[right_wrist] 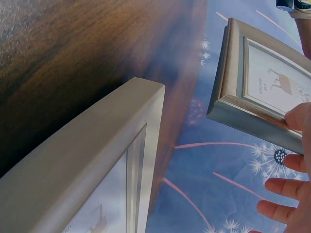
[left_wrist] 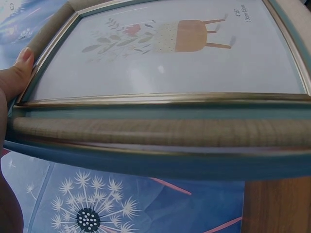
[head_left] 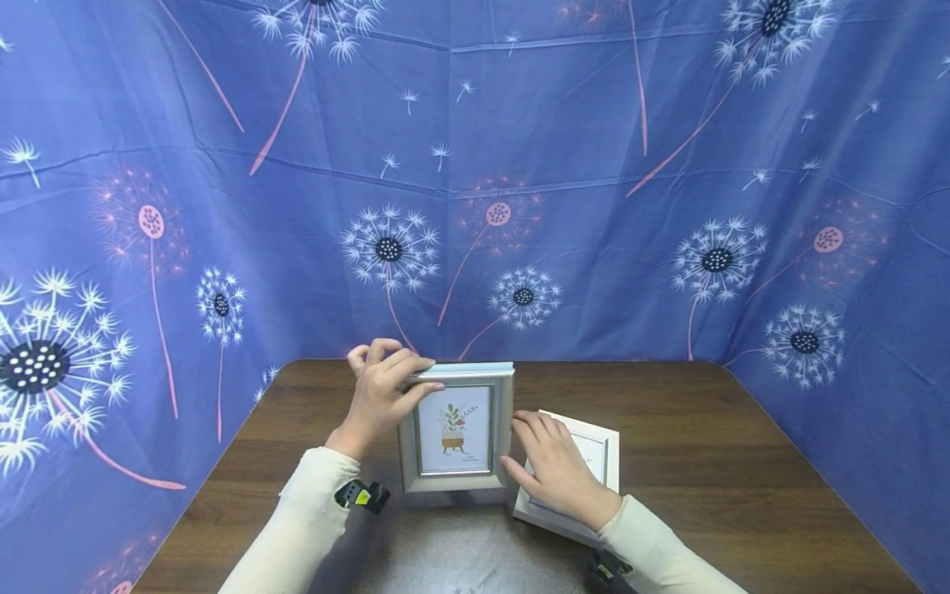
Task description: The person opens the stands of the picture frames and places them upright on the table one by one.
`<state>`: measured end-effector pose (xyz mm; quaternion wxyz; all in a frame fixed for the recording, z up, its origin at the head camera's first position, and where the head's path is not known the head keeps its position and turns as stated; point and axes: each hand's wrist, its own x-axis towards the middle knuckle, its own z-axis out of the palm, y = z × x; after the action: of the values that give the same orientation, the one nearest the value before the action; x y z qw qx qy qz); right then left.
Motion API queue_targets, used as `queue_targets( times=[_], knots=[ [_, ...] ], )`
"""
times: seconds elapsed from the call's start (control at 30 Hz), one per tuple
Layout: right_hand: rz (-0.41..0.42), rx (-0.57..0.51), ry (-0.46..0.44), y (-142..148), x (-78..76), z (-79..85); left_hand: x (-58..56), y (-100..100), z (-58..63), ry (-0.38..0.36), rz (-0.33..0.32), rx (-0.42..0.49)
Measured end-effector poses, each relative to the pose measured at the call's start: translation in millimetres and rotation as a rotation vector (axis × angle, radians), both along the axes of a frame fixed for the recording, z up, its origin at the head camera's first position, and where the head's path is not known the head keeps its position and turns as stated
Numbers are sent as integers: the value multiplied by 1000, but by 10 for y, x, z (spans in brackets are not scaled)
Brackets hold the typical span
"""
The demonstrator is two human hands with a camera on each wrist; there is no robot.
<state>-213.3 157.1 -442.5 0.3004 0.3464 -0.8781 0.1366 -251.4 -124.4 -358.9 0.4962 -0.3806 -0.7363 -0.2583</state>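
The beige picture frame point(head_left: 456, 427) is standing roughly upright at the middle of the desk point(head_left: 727, 462), its front facing the near side; whether its lower edge is touching the desk cannot be told. The left hand point(head_left: 382, 388) is pinching its upper left corner, thumb in front and fingers over the top. The right hand point(head_left: 557, 462) is hovering by the right edge, fingers extended and grasping nothing, the thumb overlapping the border; contact there cannot be confirmed. At the right, a white frame point(head_left: 595, 450) is lying face up on the desk, partly covered by that hand.

The beige frame is appearing stiff and fairly light. Its border is looking smooth, so slipping or twisting from one pinched corner is being judged possible. A glint on the front is suggesting a glass or plastic pane, likely fragile. Both side borders are offering the soundest hold, with fingers off the pane.

The card point(left_wrist: 160, 63) is showing a potted plant and small writing point(left_wrist: 243, 14), apparently reading 4*6" and 10cm*15cm. Writing in the white frame is too incomplete to read. No brand is showing legibly.
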Motion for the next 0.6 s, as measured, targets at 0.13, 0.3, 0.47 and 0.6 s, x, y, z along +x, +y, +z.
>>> queue_targets(
  times=[0.13,0.3,0.47,0.6],
  knots=[
    [11,-18,6,-1,-2,4,3,0,4,0,-8,12],
    [20,-42,5,-1,-11,7,-1,-2,7,-11,7,13],
    [25,-61,0,-15,-21,28,-27,-10,1,-7,21,19],
    [29,-64,-5,-36,-33,55,-53,-25,8,2,42,22]
  ],
)
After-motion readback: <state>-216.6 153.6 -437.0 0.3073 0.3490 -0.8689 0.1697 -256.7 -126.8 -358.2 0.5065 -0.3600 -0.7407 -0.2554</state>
